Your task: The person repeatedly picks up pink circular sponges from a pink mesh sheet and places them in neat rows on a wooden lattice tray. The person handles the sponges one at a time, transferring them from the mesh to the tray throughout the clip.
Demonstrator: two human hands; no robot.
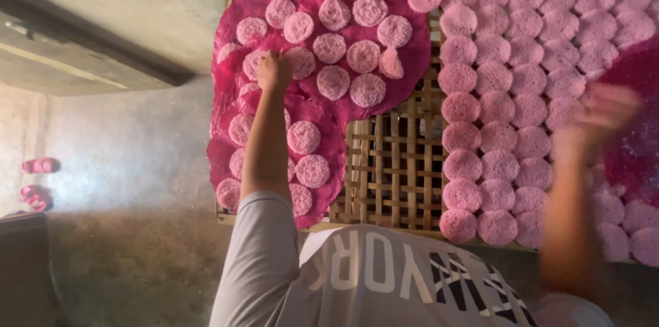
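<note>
Large dark pink round sheets lie overlapping on the left part of a woven bamboo rack. Several small pale pink lacy discs sit on top of them. My left hand reaches out over these sheets, its fingers bunched down on a pale pink disc near the left sheet's middle. My right hand is raised and blurred at the right. It is beside another dark pink sheet that lies over rows of pale discs. Whether it holds anything is unclear.
The rack stands over a rough concrete floor. Bare bamboo lattice shows in the middle front of the rack. Pink sandals lie on the floor at the far left. A dark beam crosses the upper left. My grey printed shirt fills the bottom.
</note>
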